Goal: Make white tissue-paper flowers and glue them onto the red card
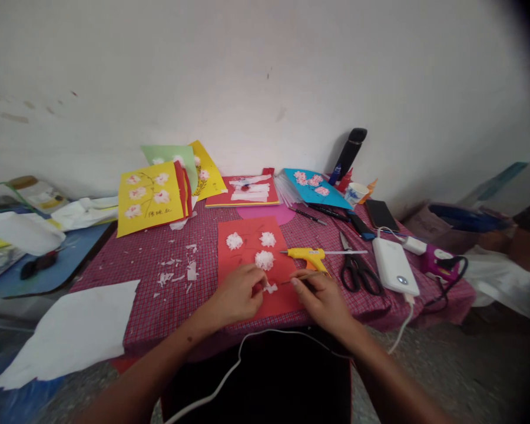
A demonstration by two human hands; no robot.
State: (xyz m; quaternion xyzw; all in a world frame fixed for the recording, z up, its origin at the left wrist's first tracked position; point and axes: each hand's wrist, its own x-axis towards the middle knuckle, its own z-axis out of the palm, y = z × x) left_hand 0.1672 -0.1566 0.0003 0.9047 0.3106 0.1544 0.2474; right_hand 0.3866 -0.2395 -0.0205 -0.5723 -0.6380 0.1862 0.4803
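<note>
A red card (247,227) lies on the table before me, with three white crumpled-paper flowers on it, one of them a paper flower (264,259) near the middle. Over the card's lower part, my left hand (241,293) is closed in a pinch on a small white paper piece (271,288). My right hand (322,297) grips a thin brown stick (307,275), its tip pointing left toward that paper. Just beyond the right hand rests a yellow glue gun (307,254) with a glue stick in its back. Black-handled scissors (357,272) lie to the right.
White paper scraps (191,271) are scattered left of the card. Finished flower cards, including a yellow card (148,197) and a blue card (313,187), stand at the back. A white power bank (395,266) with a cable (242,347) is at right; a paper cup (356,192) stands behind.
</note>
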